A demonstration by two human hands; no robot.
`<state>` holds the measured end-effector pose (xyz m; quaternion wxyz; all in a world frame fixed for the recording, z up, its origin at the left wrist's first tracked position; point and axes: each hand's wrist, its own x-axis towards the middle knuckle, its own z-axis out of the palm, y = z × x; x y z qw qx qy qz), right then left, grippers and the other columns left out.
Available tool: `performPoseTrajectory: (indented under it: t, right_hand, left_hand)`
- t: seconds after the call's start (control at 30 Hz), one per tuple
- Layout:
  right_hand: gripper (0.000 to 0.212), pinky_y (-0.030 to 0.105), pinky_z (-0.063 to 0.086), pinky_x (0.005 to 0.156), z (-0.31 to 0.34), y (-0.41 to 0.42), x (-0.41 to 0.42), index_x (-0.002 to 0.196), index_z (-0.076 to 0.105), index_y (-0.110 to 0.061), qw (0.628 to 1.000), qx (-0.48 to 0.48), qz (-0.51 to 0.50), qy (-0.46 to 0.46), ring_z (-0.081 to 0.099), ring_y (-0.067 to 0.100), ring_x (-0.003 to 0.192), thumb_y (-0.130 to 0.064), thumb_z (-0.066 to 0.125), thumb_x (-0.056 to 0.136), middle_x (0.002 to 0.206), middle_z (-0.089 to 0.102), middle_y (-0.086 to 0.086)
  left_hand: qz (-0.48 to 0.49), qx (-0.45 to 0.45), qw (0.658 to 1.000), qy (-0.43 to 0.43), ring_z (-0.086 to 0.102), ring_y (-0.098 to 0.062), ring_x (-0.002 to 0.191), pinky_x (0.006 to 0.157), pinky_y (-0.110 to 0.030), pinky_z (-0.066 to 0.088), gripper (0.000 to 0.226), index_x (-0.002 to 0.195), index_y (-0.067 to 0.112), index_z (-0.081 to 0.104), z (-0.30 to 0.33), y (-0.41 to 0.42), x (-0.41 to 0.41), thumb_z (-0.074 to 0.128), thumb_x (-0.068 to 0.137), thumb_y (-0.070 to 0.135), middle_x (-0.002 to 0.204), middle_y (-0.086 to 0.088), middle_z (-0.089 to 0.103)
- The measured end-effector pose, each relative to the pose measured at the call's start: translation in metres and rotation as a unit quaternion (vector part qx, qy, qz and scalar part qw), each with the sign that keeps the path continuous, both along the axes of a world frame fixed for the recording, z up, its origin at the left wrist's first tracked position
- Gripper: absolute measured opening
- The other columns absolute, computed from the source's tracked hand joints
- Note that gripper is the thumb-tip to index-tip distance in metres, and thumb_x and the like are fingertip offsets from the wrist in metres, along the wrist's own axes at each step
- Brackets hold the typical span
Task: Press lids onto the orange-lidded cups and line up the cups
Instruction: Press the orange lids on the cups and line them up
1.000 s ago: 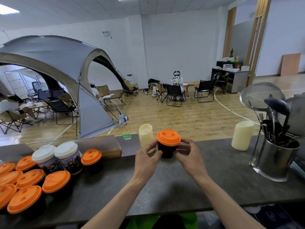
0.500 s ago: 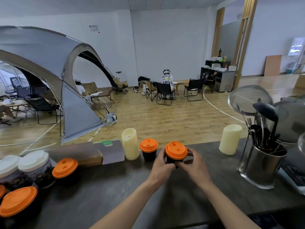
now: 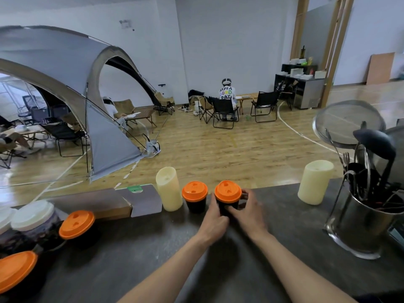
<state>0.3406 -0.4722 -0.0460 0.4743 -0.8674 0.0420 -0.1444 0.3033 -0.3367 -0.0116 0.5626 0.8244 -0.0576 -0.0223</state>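
Both hands grip one orange-lidded cup point(image 3: 227, 196) on the dark counter point(image 3: 284, 241) — the left hand point(image 3: 215, 221) curled round its near left side, the right hand point(image 3: 247, 212) wrapped round its right. It stands just right of a second lidded cup point(image 3: 195, 197), itself just right of the pale candle point(image 3: 168, 189). This looks like the lining-up step: the row begins at the candle. Next, release without nudging, then fetch another cup point(image 3: 77, 224) from far left of the candle.

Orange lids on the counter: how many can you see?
4: orange lid held by both hands, its left neighbour, one beside the white-lidded jars, one at the bottom-left edge. More may sit off-frame.
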Motion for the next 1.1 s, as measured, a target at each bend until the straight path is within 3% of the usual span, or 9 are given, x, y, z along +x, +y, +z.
performPoseTrajectory:
  t: [0.07,0.17,0.27,0.37,0.5,0.67,0.8,0.97,1.1]
  right_hand:
    - [0.071,0.042,0.058,0.086,-0.003,-0.001,0.0,0.126,0.054,-0.027,1.0,-0.008,-0.002,0.002,0.07,0.018,0.099,-0.045,0.089,0.068,0.114,0.072,-0.002]
    - [0.08,0.041,0.057,0.087,-0.003,-0.005,-0.001,0.132,0.051,-0.024,1.0,-0.021,0.008,0.02,0.07,0.017,0.097,-0.045,0.09,0.065,0.122,0.068,-0.003]
    - [0.084,0.039,0.054,0.09,0.005,-0.013,-0.015,0.141,0.044,-0.019,1.0,-0.006,0.005,0.001,0.063,0.016,0.109,-0.03,0.087,0.07,0.132,0.057,0.0]
    - [0.049,0.035,0.052,0.078,0.019,-0.006,-0.038,0.119,0.06,-0.018,0.985,-0.025,-0.036,-0.165,0.06,0.012,0.089,-0.007,0.076,0.074,0.105,0.063,-0.003]
    - [0.017,0.035,0.053,0.066,0.042,0.048,-0.055,0.096,0.066,-0.017,0.955,-0.031,0.07,-0.285,0.06,0.012,0.068,-0.011,0.066,0.08,0.084,0.064,-0.01]
    - [0.026,0.033,0.058,0.072,0.063,0.158,-0.063,0.106,0.066,-0.029,0.954,-0.031,0.238,-0.182,0.064,0.001,0.078,-0.016,0.073,0.084,0.089,0.067,-0.017]
    - [0.055,0.033,0.051,0.102,0.068,0.252,-0.073,0.141,0.052,-0.029,0.925,-0.113,0.355,-0.08,0.06,0.008,0.117,-0.024,0.068,0.088,0.132,0.061,-0.009]
    - [0.08,0.037,0.031,0.123,0.061,0.34,-0.073,0.155,0.035,-0.026,0.898,-0.079,0.43,0.055,0.039,0.019,0.146,-0.009,0.062,0.081,0.157,0.042,0.003]
    - [0.079,0.032,0.026,0.122,0.061,0.358,-0.076,0.157,0.033,-0.02,0.89,-0.11,0.434,0.089,0.04,0.028,0.145,-0.004,0.06,0.085,0.154,0.044,0.011]
  left_hand:
    - [-0.013,0.021,1.0,0.005,0.028,0.003,0.142,0.109,-0.002,0.02,0.095,0.148,0.035,0.016,-0.001,0.001,-0.002,0.049,0.077,-0.018,0.149,0.013,0.035]
    - [0.001,0.051,0.998,0.022,0.015,0.002,0.141,0.112,-0.008,0.015,0.094,0.16,0.016,0.007,0.006,0.002,-0.007,0.049,0.083,-0.016,0.148,0.015,0.024]
    - [0.021,0.097,0.995,0.026,0.021,-0.019,0.155,0.126,-0.034,0.022,0.095,0.163,0.014,0.004,0.004,0.012,-0.017,0.054,0.084,-0.002,0.162,0.001,0.029]
    - [0.065,0.187,0.98,-0.024,0.052,-0.011,0.135,0.113,-0.034,0.044,0.08,0.16,0.028,0.027,0.007,0.046,-0.045,0.059,0.087,0.017,0.147,0.008,0.054]
    - [0.107,0.363,0.92,-0.107,0.062,-0.007,0.111,0.097,-0.03,0.053,0.056,0.148,0.033,0.045,0.02,0.122,-0.083,0.058,0.093,0.032,0.125,0.013,0.062]
    - [0.231,0.475,0.843,-0.101,0.058,-0.015,0.116,0.088,-0.029,0.056,0.05,0.143,0.026,0.049,0.039,0.233,-0.117,0.057,0.094,0.036,0.129,0.004,0.056]
    - [0.303,0.542,0.784,-0.003,0.046,-0.029,0.131,0.095,-0.037,0.052,0.062,0.15,0.021,0.039,0.048,0.296,-0.128,0.059,0.092,0.033,0.146,-0.009,0.044]
    - [0.304,0.499,0.806,0.096,0.042,-0.037,0.136,0.103,-0.043,0.048,0.082,0.162,0.024,0.014,0.044,0.332,-0.112,0.059,0.094,0.031,0.154,-0.017,0.032]
    - [0.273,0.436,0.85,0.114,0.056,-0.036,0.124,0.102,-0.044,0.05,0.075,0.159,0.025,0.02,0.037,0.334,-0.105,0.058,0.095,0.028,0.15,-0.018,0.034]
